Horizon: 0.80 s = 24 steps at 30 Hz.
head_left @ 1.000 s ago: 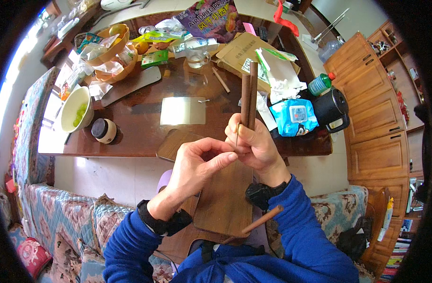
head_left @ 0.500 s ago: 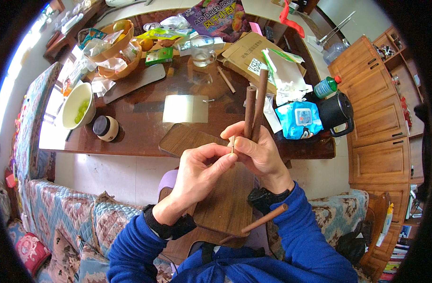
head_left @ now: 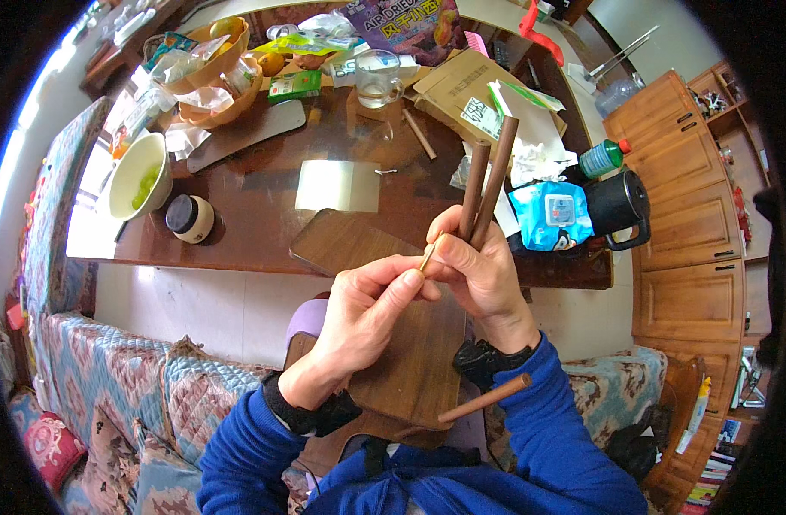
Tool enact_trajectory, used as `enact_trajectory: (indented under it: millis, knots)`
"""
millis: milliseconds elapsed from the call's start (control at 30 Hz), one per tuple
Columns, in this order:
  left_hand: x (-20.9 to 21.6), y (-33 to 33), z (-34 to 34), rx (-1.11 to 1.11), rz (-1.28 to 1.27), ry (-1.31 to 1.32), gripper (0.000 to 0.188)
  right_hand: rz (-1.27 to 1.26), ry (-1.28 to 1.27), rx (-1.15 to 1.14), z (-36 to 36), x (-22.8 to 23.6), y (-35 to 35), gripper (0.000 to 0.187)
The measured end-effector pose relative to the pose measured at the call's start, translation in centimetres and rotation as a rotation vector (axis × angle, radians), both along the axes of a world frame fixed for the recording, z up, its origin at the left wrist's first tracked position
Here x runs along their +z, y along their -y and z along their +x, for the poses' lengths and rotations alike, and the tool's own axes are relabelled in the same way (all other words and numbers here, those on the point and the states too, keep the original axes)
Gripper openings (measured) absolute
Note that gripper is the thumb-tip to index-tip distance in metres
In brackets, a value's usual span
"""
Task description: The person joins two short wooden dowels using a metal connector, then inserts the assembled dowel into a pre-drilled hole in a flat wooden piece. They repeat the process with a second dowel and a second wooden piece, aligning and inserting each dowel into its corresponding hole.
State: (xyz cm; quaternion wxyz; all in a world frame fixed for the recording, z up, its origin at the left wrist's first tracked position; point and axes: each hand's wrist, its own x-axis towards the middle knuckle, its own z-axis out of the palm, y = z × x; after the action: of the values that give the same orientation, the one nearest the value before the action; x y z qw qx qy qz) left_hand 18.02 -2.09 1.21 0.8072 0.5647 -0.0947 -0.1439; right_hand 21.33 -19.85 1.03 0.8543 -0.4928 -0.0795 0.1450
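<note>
Close together over a brown wooden board (head_left: pixel 414 360), my two hands meet at a thin, brass-coloured screw-like piece (head_left: pixel 428 255). My left hand (head_left: pixel 371 300) pinches its lower end between thumb and forefinger. The thumb and fingertips of my right hand (head_left: pixel 479 266) close at its upper end. Two dark brown round wooden rods (head_left: pixel 487 184) rise side by side from the grip of my right hand; their lower ends are hidden by it. A third brown rod (head_left: pixel 487 400) sticks out at the board's near right corner, beside my right sleeve.
Ahead stands a dark table (head_left: pixel 238 227) with a jar (head_left: pixel 189 218), a bowl of green fruit (head_left: pixel 141 178), a glass mug (head_left: pixel 377 79), cardboard (head_left: pixel 461 90), blue wipes (head_left: pixel 552 216) and a black kettle (head_left: pixel 618 209). Another thin rod (head_left: pixel 419 135) lies there. A quilted sofa (head_left: pixel 127 360) is behind.
Both hands have shifted slightly, the right one up and to the right with the two rods. The thin piece has tilted from upright to slanting and shows more of its length.
</note>
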Motion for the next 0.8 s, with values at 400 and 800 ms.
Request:
enact_trajectory:
  millis: [400,800]
  knots:
    - [-0.98,0.1,0.28,0.027,-0.043,0.038,0.023,-0.018,-0.103,0.034,0.25,-0.83,-0.14,0.022]
    - [-0.86,0.2,0.38,0.047,0.047,-0.023,0.021,-0.048,-0.082,0.049,0.23,-0.7,0.17,0.019]
